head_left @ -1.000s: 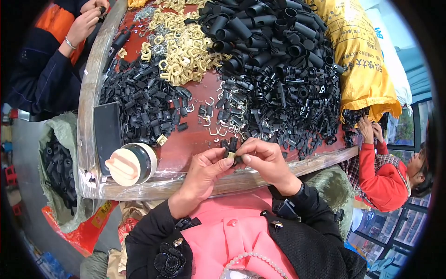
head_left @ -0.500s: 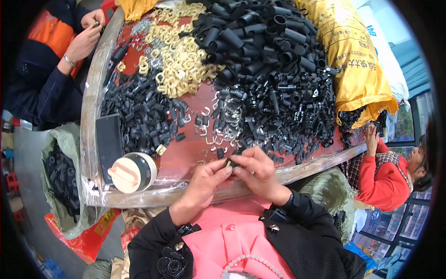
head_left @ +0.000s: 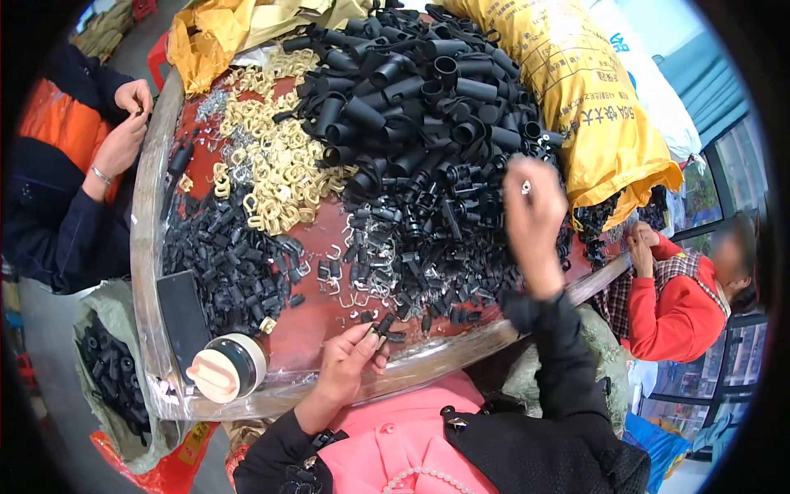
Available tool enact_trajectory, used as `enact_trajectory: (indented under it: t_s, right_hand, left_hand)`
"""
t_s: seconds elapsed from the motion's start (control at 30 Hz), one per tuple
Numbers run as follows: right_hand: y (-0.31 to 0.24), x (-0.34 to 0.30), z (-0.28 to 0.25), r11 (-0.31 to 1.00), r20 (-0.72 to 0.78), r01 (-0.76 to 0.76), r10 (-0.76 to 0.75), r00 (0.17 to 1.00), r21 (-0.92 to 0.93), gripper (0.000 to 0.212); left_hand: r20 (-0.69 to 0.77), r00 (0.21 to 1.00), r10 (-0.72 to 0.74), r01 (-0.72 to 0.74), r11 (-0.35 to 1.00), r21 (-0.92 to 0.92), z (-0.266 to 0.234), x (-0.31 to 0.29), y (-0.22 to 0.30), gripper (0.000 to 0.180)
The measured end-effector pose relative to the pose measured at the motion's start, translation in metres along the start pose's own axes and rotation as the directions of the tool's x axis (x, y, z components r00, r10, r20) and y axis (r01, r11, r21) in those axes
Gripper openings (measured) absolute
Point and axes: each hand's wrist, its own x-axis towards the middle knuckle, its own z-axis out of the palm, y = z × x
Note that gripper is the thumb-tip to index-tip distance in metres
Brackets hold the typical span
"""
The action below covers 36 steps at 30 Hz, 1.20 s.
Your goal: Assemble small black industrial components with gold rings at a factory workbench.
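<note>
A worker's bare left hand pinches a small black plastic part, thumb and fingers clamped on it just above the near edge of a red tabletop. The right hand is out over a heap of black plastic fittings with tubular bodies, its fingers curled together; whether they grip anything, or touch the heap, cannot be told (the hand is blurred).

Silver U-shaped metal wires lie loose beyond the left hand, between the fittings and a pile of short black plastic pieces. Farther back are cream plastic rings and a mound of black plastic cylinders, beside a yellow woven sack.

Judging by the scene, the work is well short of done: one part is in hand, whether complete or not is unclear, while large heaps lie loose. No finished pieces can be told apart from them. At the table's left side, a co-worker's hands meet over a small dark object.
</note>
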Motion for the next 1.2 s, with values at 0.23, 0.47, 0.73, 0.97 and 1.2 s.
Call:
enact_trajectory:
  t_s: [0.23,0.47,0.73,0.97,1.2]
  right_hand:
    - [0.120,0.041,0.025,0.965,0.533,-0.056,0.190,0.824,-0.257,0.037]
    - [0.036,0.045,-0.026,0.990,0.281,-0.102,0.126,0.951,-0.099,0.034]
    - [-0.031,0.033,-0.085,0.618,0.511,-0.590,0.328,0.794,0.520,0.031]
    - [-0.092,0.000,-0.080,-0.205,0.585,-0.558,0.442,0.680,0.804,0.030]
    - [-0.122,-0.044,-0.049,-0.658,0.888,-0.612,0.218,0.404,0.439,0.032]
  left_hand:
    - [-0.049,0.999,0.009,-0.009,1.000,0.001,0.021,-0.015,0.016,0.030]
    - [-0.073,0.997,-0.033,0.031,0.999,-0.023,0.027,-0.054,0.023,0.028]
    - [-0.054,0.998,0.036,-0.038,0.999,-0.031,0.028,-0.066,0.026,0.029]
    - [-0.047,0.997,0.055,-0.060,0.992,-0.110,0.024,-0.077,0.025,0.025]
    - [-0.097,0.992,0.079,-0.092,0.987,-0.135,0.017,-0.080,0.047,0.024]
